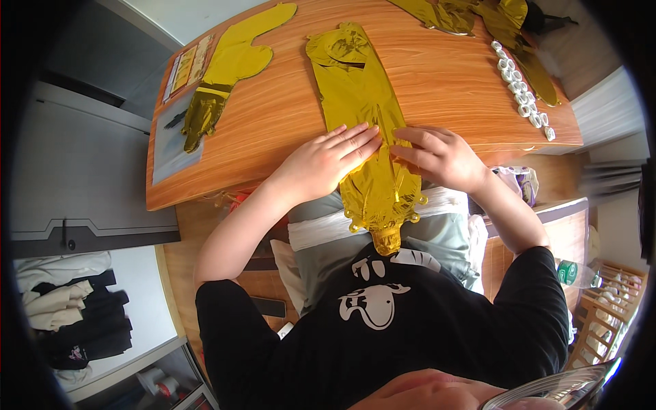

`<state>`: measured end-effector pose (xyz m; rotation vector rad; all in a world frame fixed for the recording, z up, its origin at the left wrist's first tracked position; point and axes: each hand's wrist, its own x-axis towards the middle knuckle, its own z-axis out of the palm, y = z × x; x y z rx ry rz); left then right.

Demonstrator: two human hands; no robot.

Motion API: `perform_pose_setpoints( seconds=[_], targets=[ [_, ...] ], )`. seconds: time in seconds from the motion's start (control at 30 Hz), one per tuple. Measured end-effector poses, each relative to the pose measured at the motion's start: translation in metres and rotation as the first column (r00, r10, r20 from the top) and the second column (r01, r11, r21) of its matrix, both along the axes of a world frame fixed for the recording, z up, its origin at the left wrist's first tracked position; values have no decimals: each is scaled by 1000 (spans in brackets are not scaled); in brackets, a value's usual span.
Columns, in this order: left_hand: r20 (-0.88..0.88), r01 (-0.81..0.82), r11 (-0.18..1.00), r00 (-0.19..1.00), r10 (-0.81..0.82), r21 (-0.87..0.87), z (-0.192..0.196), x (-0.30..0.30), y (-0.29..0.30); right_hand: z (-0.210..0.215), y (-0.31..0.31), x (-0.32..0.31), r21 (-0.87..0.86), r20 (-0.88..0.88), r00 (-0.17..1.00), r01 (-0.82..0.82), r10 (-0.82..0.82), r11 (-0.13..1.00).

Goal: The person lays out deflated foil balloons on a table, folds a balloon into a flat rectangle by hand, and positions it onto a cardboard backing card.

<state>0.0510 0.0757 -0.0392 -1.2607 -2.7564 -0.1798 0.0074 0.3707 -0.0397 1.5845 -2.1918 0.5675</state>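
A flat, uninflated gold foil balloon (359, 96) stretches from the middle of the table over its near edge and down toward my lap. Its lower end has small rounded tabs and a narrow crumpled neck. My left hand (321, 160) lies on the foil from the left, fingers stretched out together and pointing right. On the other side, my right hand (444, 157) has its fingers bent and closed at the balloon's right edge, beside a raised crease. The right thumb is mostly hidden.
Another flat gold balloon (236, 61) lies at the table's left, beside a clear plastic sheet (179, 140) and a printed card (186, 68). More gold foil (451, 15) and rows of small white rolls (521, 92) are at the right. A plastic bottle (577, 275) stands lower right.
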Motion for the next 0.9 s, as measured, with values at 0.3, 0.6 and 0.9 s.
perform_pose_setpoints(
  seconds=[0.3, 0.6, 0.9],
  targets=[
    [28, 12, 1000, 1000, -12, 24, 2, -2, 1, -10, 1, -11, -105, -5, 996, -87, 87, 991],
    [7, 21, 1000, 1000, -21, 8, 1, -1, 0, -10, 2, -11, -73, -24, 996, -92, 90, 993],
    [5, 29, 999, 1000, -29, -43, 1, -1, -1, -6, -9, -2, -11, -86, 989, -123, 122, 992]
  ],
)
